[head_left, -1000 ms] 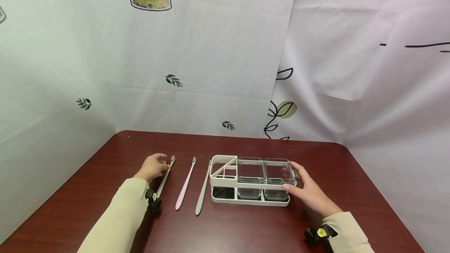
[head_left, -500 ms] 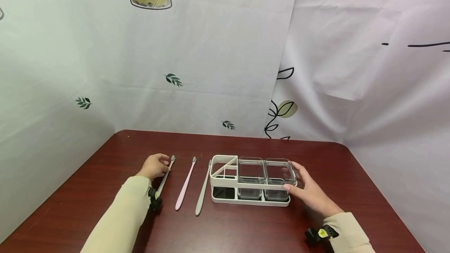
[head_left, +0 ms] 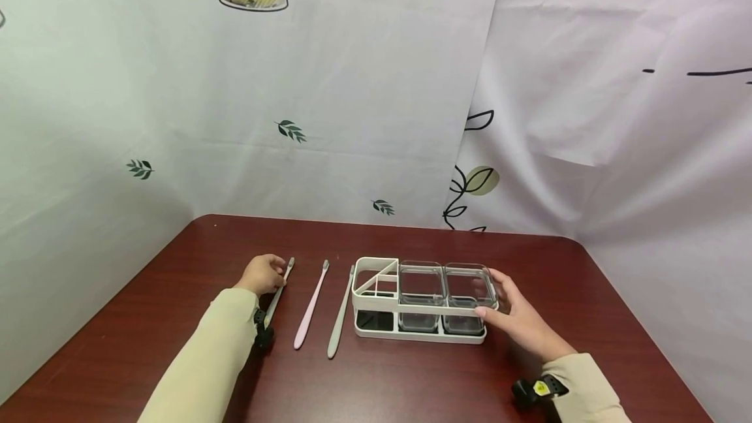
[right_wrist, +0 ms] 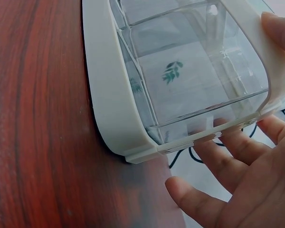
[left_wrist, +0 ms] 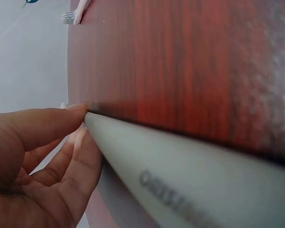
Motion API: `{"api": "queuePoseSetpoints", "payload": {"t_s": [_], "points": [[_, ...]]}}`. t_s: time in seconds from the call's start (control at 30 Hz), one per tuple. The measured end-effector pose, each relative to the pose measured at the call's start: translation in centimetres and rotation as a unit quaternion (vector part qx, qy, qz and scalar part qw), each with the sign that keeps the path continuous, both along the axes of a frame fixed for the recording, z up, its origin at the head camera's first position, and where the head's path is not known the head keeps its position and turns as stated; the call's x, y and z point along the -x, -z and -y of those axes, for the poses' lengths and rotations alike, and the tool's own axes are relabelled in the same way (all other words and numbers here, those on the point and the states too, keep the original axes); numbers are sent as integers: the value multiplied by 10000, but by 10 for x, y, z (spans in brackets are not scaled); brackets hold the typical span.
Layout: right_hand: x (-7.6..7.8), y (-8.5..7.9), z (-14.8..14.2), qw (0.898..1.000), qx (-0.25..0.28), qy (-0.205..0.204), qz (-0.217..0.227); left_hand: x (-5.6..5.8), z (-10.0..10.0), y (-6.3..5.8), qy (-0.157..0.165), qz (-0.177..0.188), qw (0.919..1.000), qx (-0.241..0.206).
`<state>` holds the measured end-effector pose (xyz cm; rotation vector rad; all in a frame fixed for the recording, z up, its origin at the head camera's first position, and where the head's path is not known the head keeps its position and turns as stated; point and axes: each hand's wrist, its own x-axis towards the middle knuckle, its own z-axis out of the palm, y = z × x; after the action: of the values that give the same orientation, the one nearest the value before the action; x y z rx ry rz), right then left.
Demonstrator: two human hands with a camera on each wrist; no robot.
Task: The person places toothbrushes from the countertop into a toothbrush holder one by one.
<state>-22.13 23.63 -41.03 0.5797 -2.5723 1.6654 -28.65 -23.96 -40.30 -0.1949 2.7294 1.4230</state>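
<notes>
My left hand pinches the leftmost toothbrush near its neck, between thumb and fingers. In the left wrist view its pale grey-green handle lies low over the wood, with blurred lettering. To the right, a pink toothbrush and another grey-green toothbrush lie side by side. A white toothbrush holder stands beside them, with a divided section at its left and two clear cups in it. My right hand holds the holder's right end, thumb on the upper rail and fingers round the side.
The dark red wooden table has rounded far corners. White patterned cloth hangs behind it and along the sides. Black cables show beyond the table edge in the right wrist view.
The left forearm has shifted slightly right, with the hand staying at the leftmost toothbrush's neck. The right hand stays on the holder, and the head view has tilted down slightly.
</notes>
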Motion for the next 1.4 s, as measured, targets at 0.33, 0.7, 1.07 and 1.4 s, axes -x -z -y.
{"api": "queuePoseSetpoints", "payload": {"t_s": [0.33,0.7,1.07,1.4], "points": [[0,-1,0,9996,190,-127,-138,3,-4,-2,141,170,9980,595],[-1,-1,2,9996,213,-113,154,7,-4,-4,200,329,9953,893],[0,1,0,9993,311,-134,128,2,3,-22,-24,85,9993,371],[0,0,0,9993,334,-159,85,-2,-3,-48,-406,-288,9980,-396]]}}
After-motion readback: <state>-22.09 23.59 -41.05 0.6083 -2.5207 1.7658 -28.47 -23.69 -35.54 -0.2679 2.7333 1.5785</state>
